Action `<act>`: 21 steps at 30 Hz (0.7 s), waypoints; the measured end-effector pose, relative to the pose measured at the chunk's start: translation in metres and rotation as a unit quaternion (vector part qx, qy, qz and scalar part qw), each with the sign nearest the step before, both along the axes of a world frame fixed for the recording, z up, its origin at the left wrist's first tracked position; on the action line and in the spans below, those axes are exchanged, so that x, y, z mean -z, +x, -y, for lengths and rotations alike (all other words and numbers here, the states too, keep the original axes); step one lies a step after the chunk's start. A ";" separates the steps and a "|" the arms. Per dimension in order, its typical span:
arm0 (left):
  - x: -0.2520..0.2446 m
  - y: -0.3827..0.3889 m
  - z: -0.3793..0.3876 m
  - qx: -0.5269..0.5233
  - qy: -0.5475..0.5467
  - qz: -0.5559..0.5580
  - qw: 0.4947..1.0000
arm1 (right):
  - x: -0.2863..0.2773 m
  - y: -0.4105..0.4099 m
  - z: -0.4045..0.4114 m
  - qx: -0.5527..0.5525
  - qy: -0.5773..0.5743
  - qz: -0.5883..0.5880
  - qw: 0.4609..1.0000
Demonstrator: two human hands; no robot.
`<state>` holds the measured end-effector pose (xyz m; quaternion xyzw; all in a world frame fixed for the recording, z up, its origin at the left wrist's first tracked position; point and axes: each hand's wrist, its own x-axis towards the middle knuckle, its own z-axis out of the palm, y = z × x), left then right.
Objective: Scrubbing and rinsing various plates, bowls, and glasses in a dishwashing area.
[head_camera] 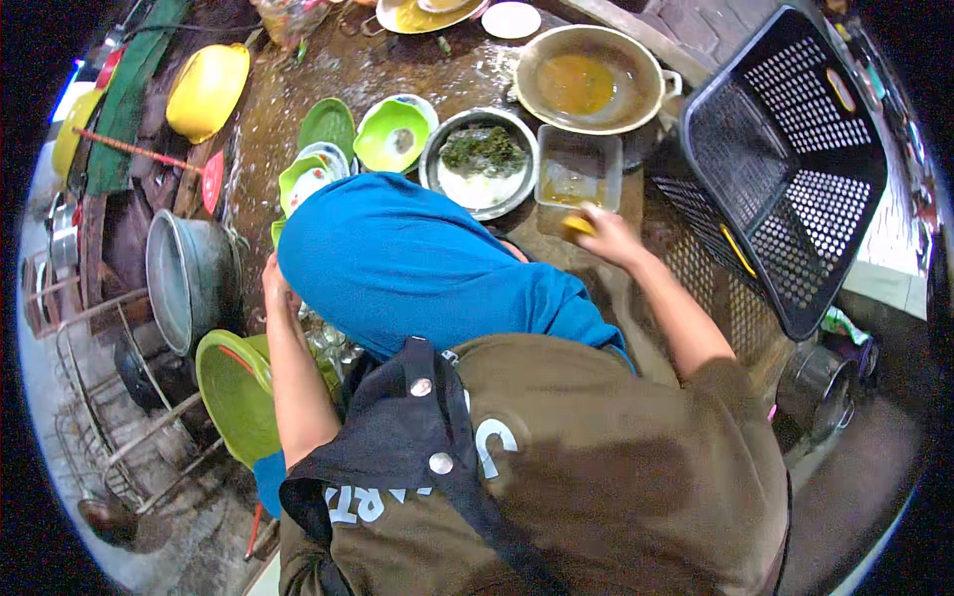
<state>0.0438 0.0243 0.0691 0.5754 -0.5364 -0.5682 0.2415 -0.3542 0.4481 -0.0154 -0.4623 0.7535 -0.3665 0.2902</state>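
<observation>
My right hand [610, 238] grips a yellow sponge [577, 225] just below a clear rectangular plastic container [596, 160], which holds some yellowish liquid. My left hand [276, 289] is partly hidden behind blue clothing [417, 246]; what its fingers do cannot be made out. Near it are green-rimmed bowls [292, 182], stacked and partly covered by the blue fabric. A round metal basin [425, 173] holds dark green scraps and whitish, cloudy matter. Beside it sits a lime-green bowl [380, 134] nested in a white one, with a green oval dish [326, 123] to its left.
A large two-handled pan [648, 112] with brown liquid stands beyond the container. A black perforated crate [794, 156] leans at the right. Along the left are a grey bucket [168, 290], a green basin [223, 425], a yellow basin [212, 89] and a metal rack [149, 372].
</observation>
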 end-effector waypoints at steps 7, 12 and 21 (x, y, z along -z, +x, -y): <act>0.035 0.002 0.003 0.018 0.025 -0.039 0.999 | 0.029 0.055 0.214 -0.180 -0.015 -0.290 0.940; 0.065 -0.023 0.008 0.080 0.039 -0.065 0.994 | 0.088 0.050 0.242 -0.244 0.082 -0.243 0.935; 0.105 -0.160 0.005 0.401 -0.413 0.283 0.768 | 0.113 0.045 0.244 -0.255 0.212 -0.265 0.905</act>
